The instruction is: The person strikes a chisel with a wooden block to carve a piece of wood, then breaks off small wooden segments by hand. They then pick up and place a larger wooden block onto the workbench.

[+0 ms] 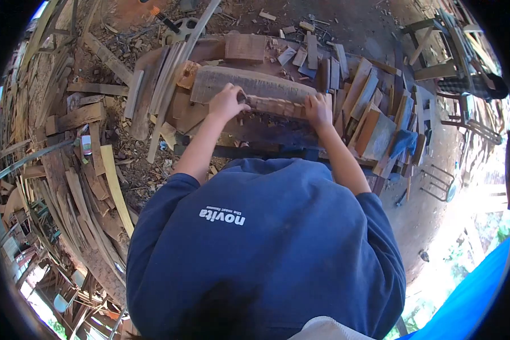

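A long narrow wooden piece [277, 106] with a rough, reddish-brown face lies crosswise in front of the body. My left hand [228, 102] is closed on its left end, thumb toward the middle. At the right end, my right hand [319, 110] grips the same piece. Just beyond it is a wide greyish board [249, 81], which slants slightly down to the right. A small orange-brown block [187, 75] touches the board's left end. Behind them stands a brown rectangular block [245, 47].
Many cut wood pieces [375, 133] crowd the right side, with a blue cloth [403, 143] among them. Long strips [167, 85] lean at the left. Offcuts and shavings cover the ground. A metal rack [438, 184] lies at the right.
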